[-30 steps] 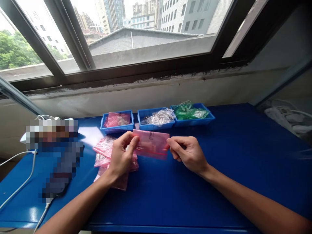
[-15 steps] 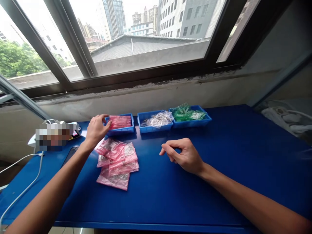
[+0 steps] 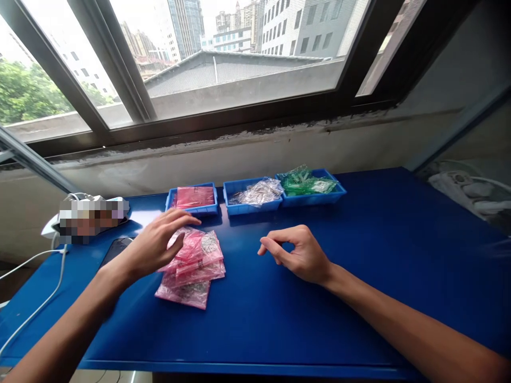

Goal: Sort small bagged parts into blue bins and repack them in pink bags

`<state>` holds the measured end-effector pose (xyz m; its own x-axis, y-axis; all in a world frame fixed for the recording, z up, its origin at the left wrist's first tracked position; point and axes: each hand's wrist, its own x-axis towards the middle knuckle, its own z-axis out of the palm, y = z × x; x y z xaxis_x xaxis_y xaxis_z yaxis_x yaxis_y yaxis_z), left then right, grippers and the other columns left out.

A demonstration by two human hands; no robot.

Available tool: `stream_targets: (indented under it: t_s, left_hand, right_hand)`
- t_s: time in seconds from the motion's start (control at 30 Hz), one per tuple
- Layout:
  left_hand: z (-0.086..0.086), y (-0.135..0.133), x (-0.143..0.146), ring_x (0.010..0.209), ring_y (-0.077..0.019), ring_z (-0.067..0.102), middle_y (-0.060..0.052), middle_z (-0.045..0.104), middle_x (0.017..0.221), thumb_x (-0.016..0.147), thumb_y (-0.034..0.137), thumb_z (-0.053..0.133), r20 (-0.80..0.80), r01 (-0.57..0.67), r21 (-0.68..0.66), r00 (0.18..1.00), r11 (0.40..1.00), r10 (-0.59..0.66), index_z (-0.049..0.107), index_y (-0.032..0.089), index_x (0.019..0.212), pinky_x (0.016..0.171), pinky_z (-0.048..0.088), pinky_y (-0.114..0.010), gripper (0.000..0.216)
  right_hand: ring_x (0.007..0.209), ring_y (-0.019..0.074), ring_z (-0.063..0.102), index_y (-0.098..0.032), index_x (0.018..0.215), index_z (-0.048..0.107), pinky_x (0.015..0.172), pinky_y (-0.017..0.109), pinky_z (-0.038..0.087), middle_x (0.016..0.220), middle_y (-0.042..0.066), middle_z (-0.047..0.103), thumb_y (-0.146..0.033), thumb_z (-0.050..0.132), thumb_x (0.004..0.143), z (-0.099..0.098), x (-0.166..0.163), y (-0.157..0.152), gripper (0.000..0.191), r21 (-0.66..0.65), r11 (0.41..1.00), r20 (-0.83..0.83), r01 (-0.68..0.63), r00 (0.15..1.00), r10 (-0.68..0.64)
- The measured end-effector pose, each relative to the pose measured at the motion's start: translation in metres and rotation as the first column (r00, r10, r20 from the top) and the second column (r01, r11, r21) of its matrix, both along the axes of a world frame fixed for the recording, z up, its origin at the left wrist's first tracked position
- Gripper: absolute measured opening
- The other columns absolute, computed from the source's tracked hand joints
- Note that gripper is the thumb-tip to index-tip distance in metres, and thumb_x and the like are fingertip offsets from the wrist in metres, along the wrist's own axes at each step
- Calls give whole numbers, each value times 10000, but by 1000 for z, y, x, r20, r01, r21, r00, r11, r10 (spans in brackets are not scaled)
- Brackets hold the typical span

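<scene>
A loose pile of pink plastic bags (image 3: 194, 268) lies on the blue table (image 3: 279, 319). My left hand (image 3: 157, 243) hovers over the pile's left side, fingers stretched out, holding nothing. My right hand (image 3: 297, 254) rests on the table to the right of the pile, fingers loosely curled with nothing in them. At the back stand three blue trays: the left tray (image 3: 172, 198) holds pink bags, the middle tray (image 3: 233, 187) holds clear bags, and the right tray (image 3: 333, 194) holds green bags.
A blurred device (image 3: 90, 218) with white cables (image 3: 35, 314) sits at the table's left. A dark flat object (image 3: 115, 247) lies by my left wrist. The window sill and wall run behind the trays. White cables lie off the right edge.
One second ago both hands held a pink bag. My left hand took it to the left tray, left it there, and has come back over the pile. My right hand stayed put.
</scene>
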<state>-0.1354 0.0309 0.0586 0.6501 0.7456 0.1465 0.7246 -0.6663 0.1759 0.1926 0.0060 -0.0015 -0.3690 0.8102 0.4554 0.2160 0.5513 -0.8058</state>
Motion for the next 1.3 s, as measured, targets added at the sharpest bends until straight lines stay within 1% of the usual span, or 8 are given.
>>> stream_targets:
  t_s: [0.13,0.27,0.5,0.67,0.77,0.87,1.03,1.3]
  left_hand:
    - [-2,-23,-16,1269,-274,653,-83,662,1425,918,119,505,-158,1,-61,987,998,-10,610,262,1432,1032,569,-417,544]
    - [-17,-23,-28,1267,-286,675,-106,716,1369,962,151,475,-156,-14,5,988,1000,15,684,207,1308,1035,572,-428,408]
    - [-2,-16,-6,804,-214,778,-62,828,956,1029,303,552,148,-143,141,981,980,122,770,186,1016,742,571,-295,248]
    - [17,-12,49,639,-137,718,-9,813,809,990,266,634,379,-67,-104,920,992,102,784,191,976,624,514,-219,169]
    - [13,-8,78,641,-128,697,-9,801,793,978,208,620,416,39,-275,906,961,82,789,189,953,635,499,-218,172]
    - [5,-5,95,712,-147,701,-30,799,841,960,218,643,437,81,-362,895,929,92,791,184,956,657,484,-231,152]
    - [-11,-5,101,732,-162,648,-25,728,819,946,428,693,599,46,-532,727,845,337,738,169,1073,651,466,-239,291]
    - [-37,-10,96,655,-120,525,17,590,701,895,511,736,625,96,-702,559,706,545,631,154,770,621,397,-221,392]
  right_hand:
    - [411,102,567,-139,688,779,444,219,411,497,2,638,-241,582,1011,-3,0,1,392,25,1000,25,-1,1000,0]
    - [417,102,570,-144,687,777,460,224,415,495,-3,635,-237,584,1010,-3,0,1,388,34,999,45,5,999,-6]
    - [411,102,567,-146,684,773,450,222,420,494,-3,635,-249,587,1011,-3,0,2,390,23,1000,29,15,999,-16]
    - [544,135,634,-154,847,809,508,236,478,668,34,733,-265,648,966,-2,0,1,229,25,994,0,106,994,-106]
    - [670,176,679,-156,1024,821,539,254,510,823,69,761,-319,715,921,-1,0,1,220,-30,995,-26,91,995,-92]
    - [671,177,674,-162,940,828,555,261,511,819,72,763,-355,730,923,-2,-1,1,218,-119,992,-40,38,998,-43]
    - [529,114,545,-171,758,788,481,229,424,637,12,669,-350,745,918,-2,-4,3,244,-253,963,-225,88,963,-147]
    - [448,96,482,-170,820,802,432,233,384,563,-13,609,-418,806,873,-8,-3,9,253,-373,915,-343,156,893,-292]
